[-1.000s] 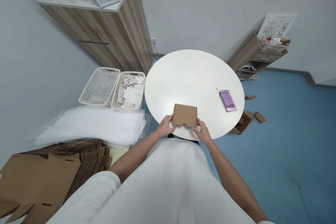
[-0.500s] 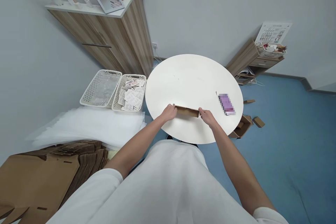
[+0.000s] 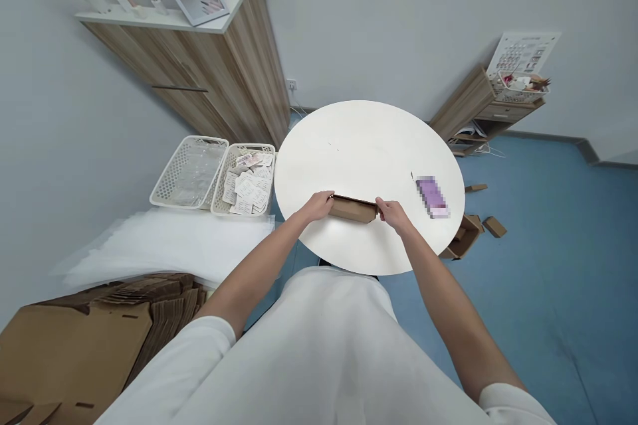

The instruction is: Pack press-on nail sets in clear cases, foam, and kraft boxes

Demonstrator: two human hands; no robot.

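Note:
A small brown cardboard box is held over the near half of the round white table. Its long side faces me, and a dark narrow gap runs along its upper edge. Closed on the box's left end is my left hand. At the opposite end, the fingers of my right hand grip the corner. Right of that hand, a blurred purple object lies on the tabletop.
Left of the table stand a white basket of paper cards and a basket of clear plastic. White sheets and flat cardboard are stacked nearer. An open carton and small boxes lie on the floor at right.
The cardboard box has tilted, so more of its near side shows and a dark gap appears along its top edge. Both hands still hold its ends.

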